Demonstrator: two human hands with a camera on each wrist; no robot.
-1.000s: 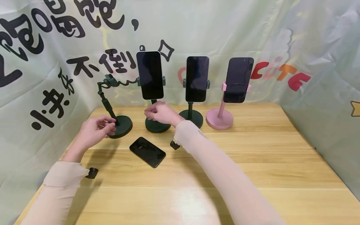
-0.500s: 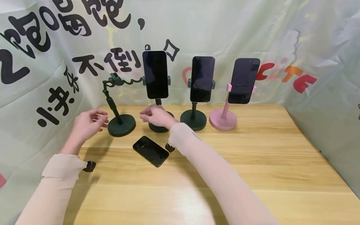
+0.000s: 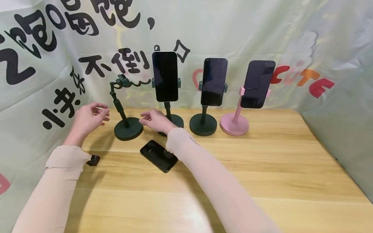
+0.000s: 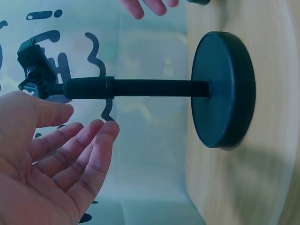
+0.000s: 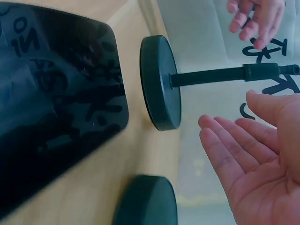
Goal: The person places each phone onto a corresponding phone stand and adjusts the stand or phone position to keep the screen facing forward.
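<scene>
A dark green phone stand [image 3: 128, 128] with no phone in its clamp stands at the left of the table, its arm folded at the top. My left hand [image 3: 89, 119] hovers just left of its pole, fingers loosely bent and apart from it; the left wrist view shows the palm and the bare pole [image 4: 152, 87]. To the stand's right hangs my right hand [image 3: 157, 121], fingers loosely extended, holding nothing, partly covering the base of a second green stand [image 3: 177, 120]. A black phone [image 3: 154, 155] lies flat in front, partly under my right wrist.
Three phones stand upright in holders at the back: a phone [image 3: 165, 77] in the second green stand, a phone [image 3: 214, 81] in another green stand [image 3: 203, 124], and a phone [image 3: 258, 84] in a pink stand [image 3: 234, 124]. A printed cloth [image 3: 233, 29] hangs behind the wooden table [image 3: 262, 174].
My left hand has drawn back leftward from the phoneless stand. My right hand has shifted left, from before the second stand toward the phoneless one. The head view has turned slightly left.
</scene>
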